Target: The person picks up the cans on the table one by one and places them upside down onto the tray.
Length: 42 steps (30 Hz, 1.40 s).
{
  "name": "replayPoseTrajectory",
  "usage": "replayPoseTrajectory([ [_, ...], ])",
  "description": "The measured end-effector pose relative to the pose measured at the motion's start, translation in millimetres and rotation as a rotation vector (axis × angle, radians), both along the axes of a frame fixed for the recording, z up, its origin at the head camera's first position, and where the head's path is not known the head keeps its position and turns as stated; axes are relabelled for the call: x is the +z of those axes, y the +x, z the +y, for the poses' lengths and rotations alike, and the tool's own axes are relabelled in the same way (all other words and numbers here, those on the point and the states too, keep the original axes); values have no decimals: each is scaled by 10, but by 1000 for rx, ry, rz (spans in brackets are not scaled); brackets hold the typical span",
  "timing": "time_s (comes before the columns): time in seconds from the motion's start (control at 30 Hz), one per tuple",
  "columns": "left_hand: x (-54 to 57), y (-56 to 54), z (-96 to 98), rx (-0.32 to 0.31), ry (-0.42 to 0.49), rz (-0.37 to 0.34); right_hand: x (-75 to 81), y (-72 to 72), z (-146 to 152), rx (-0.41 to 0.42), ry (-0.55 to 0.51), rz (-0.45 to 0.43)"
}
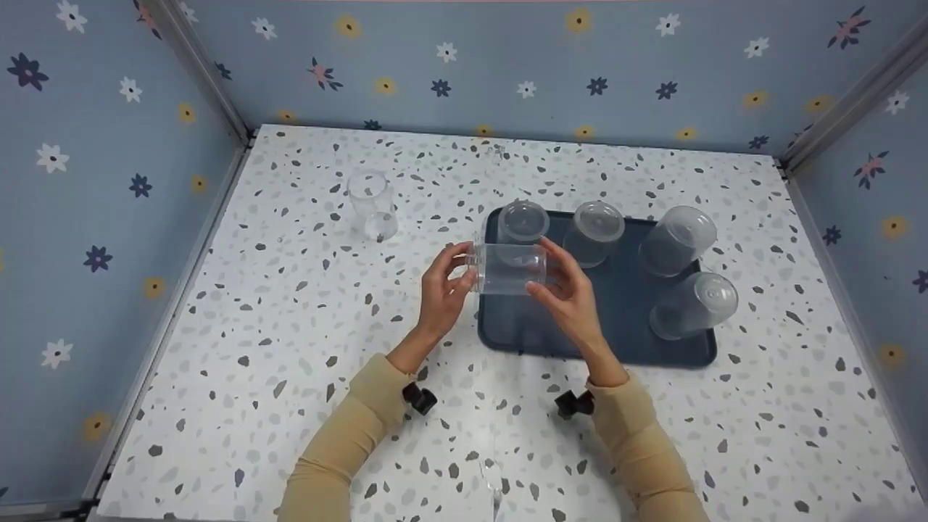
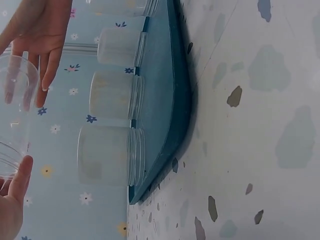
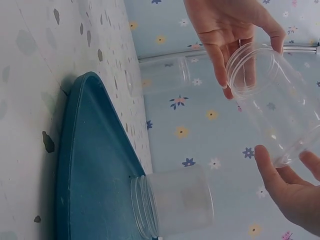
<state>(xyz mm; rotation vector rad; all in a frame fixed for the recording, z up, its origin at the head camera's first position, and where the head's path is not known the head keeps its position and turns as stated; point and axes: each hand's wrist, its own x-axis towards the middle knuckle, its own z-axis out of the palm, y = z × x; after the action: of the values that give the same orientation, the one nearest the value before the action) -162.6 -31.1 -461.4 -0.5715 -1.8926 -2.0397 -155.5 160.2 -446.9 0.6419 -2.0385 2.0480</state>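
Observation:
Both hands hold one clear plastic jar (image 1: pixel 511 270) on its side above the left part of a dark blue tray (image 1: pixel 533 330). My left hand (image 1: pixel 444 288) grips it around the threaded mouth. At the other end, my right hand (image 1: pixel 569 290) holds the base between thumb and fingers. The right wrist view shows the jar's open mouth (image 3: pixel 250 70), with no lid on it, and the jar looks empty. On the tray stand several similar jars upside down, threaded mouths downward, among them one jar (image 1: pixel 594 233) just behind my right hand.
Another clear jar (image 1: pixel 373 206) stands upright on the speckled table (image 1: pixel 290 304), left of the tray. Two upside-down jars line the tray's right side, one at the back corner (image 1: pixel 678 239) and one nearer (image 1: pixel 694 306). Flower-patterned panels (image 1: pixel 507 65) enclose the table.

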Motion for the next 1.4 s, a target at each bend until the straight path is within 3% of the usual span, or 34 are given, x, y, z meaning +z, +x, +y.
replayPoseTrajectory([
  [0.23,1,-8,-14,-44,25,-22,-32,6,-33,-4,-69,22],
  [0.4,10,-17,-20,-51,-10,5,-31,20,-27,-46,-81,18],
  [0.7,79,-73,-98,149,-162,117,-23,33,34,-113,19,62],
  [0.83,82,-168,-186,227,-202,148,8,39,57,-146,95,89],
  [1.07,-162,-499,-419,334,-287,144,97,80,89,-205,267,149],
  [1.27,-156,-690,-612,408,-401,134,174,123,112,-248,389,213],
  [1.4,-112,-795,-736,444,-480,95,119,95,175,-239,429,248],
])
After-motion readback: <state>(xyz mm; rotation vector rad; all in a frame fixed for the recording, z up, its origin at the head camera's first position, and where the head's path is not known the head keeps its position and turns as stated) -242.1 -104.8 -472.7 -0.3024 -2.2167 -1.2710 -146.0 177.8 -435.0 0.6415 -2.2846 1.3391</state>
